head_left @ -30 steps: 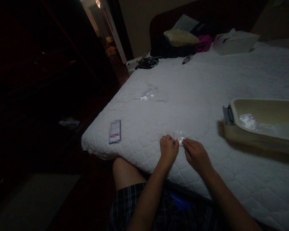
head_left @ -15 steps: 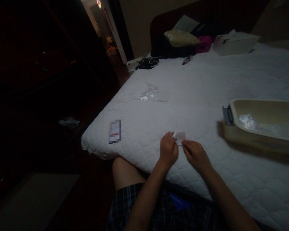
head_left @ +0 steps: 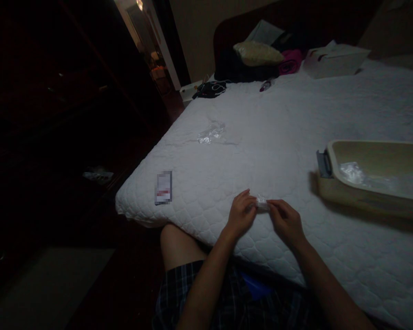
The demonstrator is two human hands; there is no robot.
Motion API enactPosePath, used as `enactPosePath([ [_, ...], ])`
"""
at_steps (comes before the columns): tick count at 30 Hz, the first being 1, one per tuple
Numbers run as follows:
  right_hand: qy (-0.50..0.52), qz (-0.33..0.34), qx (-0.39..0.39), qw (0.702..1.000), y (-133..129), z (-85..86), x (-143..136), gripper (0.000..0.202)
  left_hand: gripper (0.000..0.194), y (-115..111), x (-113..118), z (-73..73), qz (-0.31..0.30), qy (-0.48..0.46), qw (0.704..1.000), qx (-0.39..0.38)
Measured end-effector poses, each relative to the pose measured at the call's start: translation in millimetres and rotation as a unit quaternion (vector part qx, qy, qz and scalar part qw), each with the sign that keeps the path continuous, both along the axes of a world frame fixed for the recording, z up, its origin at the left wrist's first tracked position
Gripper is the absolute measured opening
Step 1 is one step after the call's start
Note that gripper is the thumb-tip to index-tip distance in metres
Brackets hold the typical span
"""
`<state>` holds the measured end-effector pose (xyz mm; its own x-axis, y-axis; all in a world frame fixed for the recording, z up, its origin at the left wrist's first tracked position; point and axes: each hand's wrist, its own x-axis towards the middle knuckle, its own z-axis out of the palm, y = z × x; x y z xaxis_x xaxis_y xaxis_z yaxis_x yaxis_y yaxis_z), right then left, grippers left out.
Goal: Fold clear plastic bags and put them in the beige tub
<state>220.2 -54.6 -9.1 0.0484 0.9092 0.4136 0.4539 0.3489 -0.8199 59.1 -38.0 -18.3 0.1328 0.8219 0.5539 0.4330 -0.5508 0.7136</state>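
Note:
A small piece of clear plastic, like a little bag, is stretched between my two hands just over the bed's near edge. My left hand pinches its left end, with the upper fingers partly extended. On the other side, my right hand grips the right end between thumb and fingertips. The plastic looks crumpled and narrow; whether anything is inside cannot be made out. Beneath both hands lies the white quilted bed cover.
To the right stands a cream plastic bin with clear plastic inside. Another clear plastic wrapper lies mid-bed, left of it a blurred card-like item. Farther back are a pillow, a magenta roll and a white box.
The clear plastic, held up flatter before, is now lower and bunched into a narrow strip. My right hand has shifted slightly right, away from the left.

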Motion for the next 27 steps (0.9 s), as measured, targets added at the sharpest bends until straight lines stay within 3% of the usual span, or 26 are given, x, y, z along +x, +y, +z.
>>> enactPosePath([
  [4,0.09,-0.026,-0.059,0.994,3.5,-1.2,2.8,0.028,0.013,-1.5,1.9,1.6,0.023,-0.073,0.996,-0.045],
  [9,0.189,0.013,-0.097,0.977,9.0,-0.9,11.8,0.043,0.013,-3.2,11.0,16.2,0.018,-0.169,0.967,-0.189],
  [14,0.195,0.013,-0.126,0.972,9.8,6.3,15.1,0.045,0.021,3.5,29.4,22.0,-0.04,-0.246,0.919,-0.304],
  [20,0.216,-0.041,-0.174,0.96,11.2,7.2,12.0,0.037,0.041,5.2,35.3,17.2,-0.088,-0.366,0.834,-0.402],
  [23,0.232,-0.044,-0.185,0.954,12.4,6.2,12.5,0.039,0.046,4.1,33.9,17.8,-0.101,-0.367,0.828,-0.412],
  [27,0.252,-0.034,-0.188,0.949,14.0,7.5,12.1,0.043,0.045,4.0,35.2,19.8,-0.052,-0.373,0.836,-0.399],
])
